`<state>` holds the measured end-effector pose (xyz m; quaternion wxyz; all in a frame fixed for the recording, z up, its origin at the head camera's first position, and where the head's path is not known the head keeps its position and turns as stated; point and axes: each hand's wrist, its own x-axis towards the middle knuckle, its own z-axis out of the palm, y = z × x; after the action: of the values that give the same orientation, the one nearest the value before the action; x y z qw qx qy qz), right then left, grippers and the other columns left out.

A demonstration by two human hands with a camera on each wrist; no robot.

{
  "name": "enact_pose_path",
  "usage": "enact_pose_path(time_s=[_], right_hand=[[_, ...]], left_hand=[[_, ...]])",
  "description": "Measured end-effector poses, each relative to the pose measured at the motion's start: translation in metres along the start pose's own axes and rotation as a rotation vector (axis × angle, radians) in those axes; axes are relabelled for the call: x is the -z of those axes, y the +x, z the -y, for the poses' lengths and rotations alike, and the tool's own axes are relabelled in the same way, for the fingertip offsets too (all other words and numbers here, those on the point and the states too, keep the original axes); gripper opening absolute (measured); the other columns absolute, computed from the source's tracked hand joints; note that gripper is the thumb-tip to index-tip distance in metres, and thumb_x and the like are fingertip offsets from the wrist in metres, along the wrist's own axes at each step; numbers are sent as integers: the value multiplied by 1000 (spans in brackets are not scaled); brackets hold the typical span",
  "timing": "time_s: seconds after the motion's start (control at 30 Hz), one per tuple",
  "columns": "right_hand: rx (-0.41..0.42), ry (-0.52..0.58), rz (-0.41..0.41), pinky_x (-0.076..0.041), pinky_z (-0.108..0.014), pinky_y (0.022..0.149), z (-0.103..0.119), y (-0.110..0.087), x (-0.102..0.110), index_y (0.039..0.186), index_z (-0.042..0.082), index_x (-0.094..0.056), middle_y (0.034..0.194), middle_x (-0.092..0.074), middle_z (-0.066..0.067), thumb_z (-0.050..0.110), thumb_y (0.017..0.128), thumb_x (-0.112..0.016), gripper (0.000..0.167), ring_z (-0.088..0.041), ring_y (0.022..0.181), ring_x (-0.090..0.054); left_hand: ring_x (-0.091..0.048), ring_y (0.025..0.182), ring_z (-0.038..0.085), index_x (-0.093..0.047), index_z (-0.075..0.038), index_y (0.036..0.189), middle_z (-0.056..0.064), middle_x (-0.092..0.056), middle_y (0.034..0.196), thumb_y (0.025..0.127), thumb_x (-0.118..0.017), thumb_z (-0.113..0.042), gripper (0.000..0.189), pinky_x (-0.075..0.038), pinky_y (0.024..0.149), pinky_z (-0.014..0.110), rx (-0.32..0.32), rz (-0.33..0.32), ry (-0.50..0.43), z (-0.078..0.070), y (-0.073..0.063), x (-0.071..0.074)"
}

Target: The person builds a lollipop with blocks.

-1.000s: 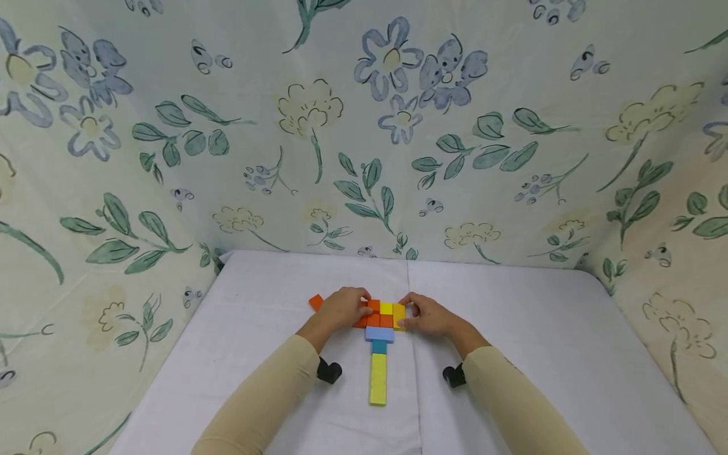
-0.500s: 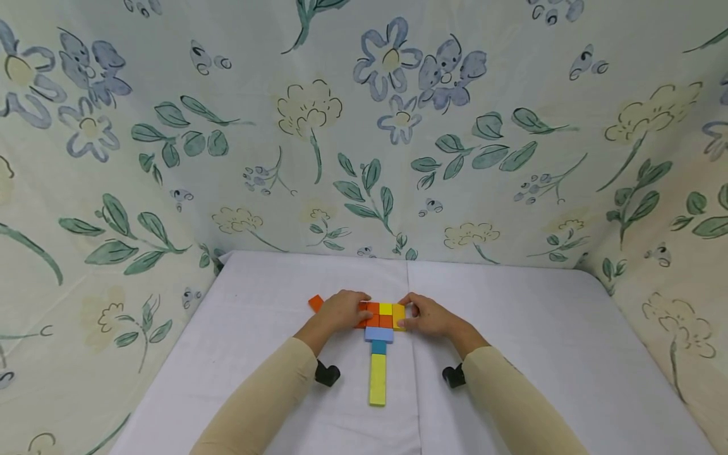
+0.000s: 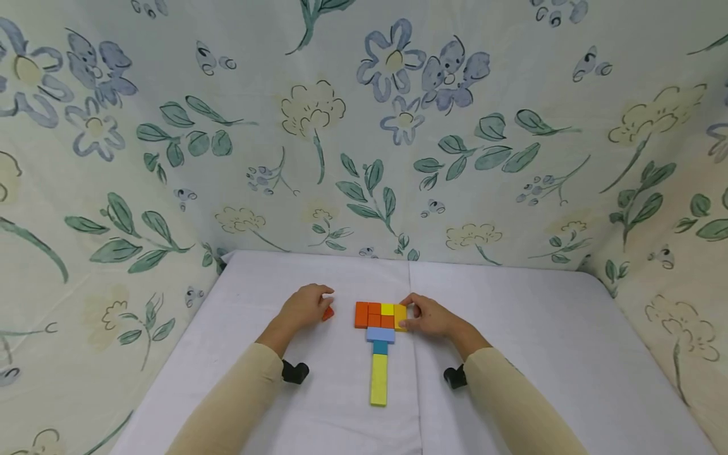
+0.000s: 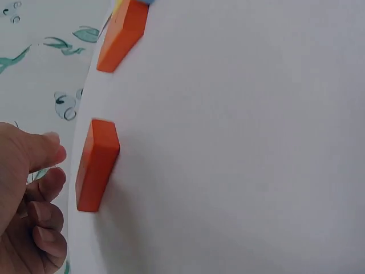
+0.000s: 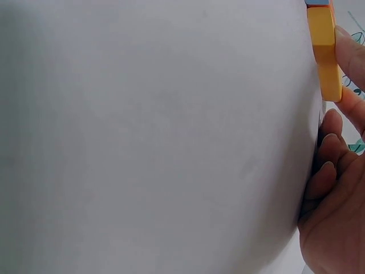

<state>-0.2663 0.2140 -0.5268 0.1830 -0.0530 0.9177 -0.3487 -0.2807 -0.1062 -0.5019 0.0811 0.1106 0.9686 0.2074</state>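
Note:
Blocks lie joined in a flat figure on the white cloth in the head view. Its top holds an upright orange block (image 3: 361,315), several small orange squares, one small yellow block (image 3: 387,309) and an amber block (image 3: 400,321) at the right end. My right hand (image 3: 434,317) pinches that amber block (image 5: 324,54) between thumb and index finger. To the left, my left hand (image 3: 304,308) hovers at a loose orange block (image 3: 328,313). The left wrist view shows its thumb and fingers apart from this block (image 4: 101,162), bent loosely around nothing.
Below the top lie a light blue block (image 3: 380,335), a teal block (image 3: 380,347) and a long yellow-green block (image 3: 378,380), in a column. Flowered fabric (image 3: 364,126) rises behind the table's far edge. White cloth (image 3: 512,379) covers the table.
My left hand has left the orange block at the figure's left end and moved left to the loose orange block. The right hand stays at the amber block.

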Motion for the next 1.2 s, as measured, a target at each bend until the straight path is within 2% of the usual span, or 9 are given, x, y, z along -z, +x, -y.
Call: enact_pose_path(time_s=[0.1,0.17,0.33,0.57,0.87,1.0,1.2], right_hand=[[2,-1,-2,-41,-34,73,1,-3,1,126,22,-60,91,-51,-7,33,89,-80,43,-21,87,-51],[-1,-4,-4,-41,-34,73,1,-4,1,126,22,-60,91,-51,-7,33,89,-80,43,-21,87,-51],[-2,-4,-9,-41,-33,73,0,-3,1,126,24,-60,91,-51,-6,34,89,-80,43,-21,86,-51],[7,-8,-8,-41,-34,73,0,-2,0,126,22,-60,92,-51,-6,34,88,-80,44,-21,87,-51],[9,-1,-7,-41,-33,72,-1,-1,0,126,22,-60,91,-51,-6,33,89,-80,44,-20,85,-51],[13,-1,-2,-40,-33,72,0,-2,1,127,22,-60,91,-51,-6,34,88,-80,45,-20,85,-51],[15,-5,0,-40,-34,72,1,-2,0,126,22,-60,91,-51,-7,34,88,-80,45,-21,85,-51]], left_hand=[[-62,100,24,-66,-15,136,11,-62,121,105,-55,-20,33,-53,99,45,27,-6,21,18,-3,3],[-61,96,24,-64,-18,139,13,-57,122,105,-53,-16,35,-54,95,44,32,6,33,27,-4,3],[-58,93,23,-59,-22,144,14,-54,124,104,-58,-16,41,-55,92,44,-4,62,48,38,-6,2],[-59,101,23,-63,-15,132,9,-60,117,99,-67,-19,33,-52,98,46,-26,78,6,40,-9,8],[-56,94,18,-67,-13,118,2,-63,103,92,-77,-29,32,-51,92,40,-32,78,-65,43,-10,4],[-57,95,19,-68,-12,119,2,-65,104,92,-77,-30,34,-51,92,42,-17,72,-81,42,-11,2],[-62,104,22,-68,-10,121,5,-69,113,94,-75,-30,34,-51,101,45,-9,53,-80,39,-10,0]])
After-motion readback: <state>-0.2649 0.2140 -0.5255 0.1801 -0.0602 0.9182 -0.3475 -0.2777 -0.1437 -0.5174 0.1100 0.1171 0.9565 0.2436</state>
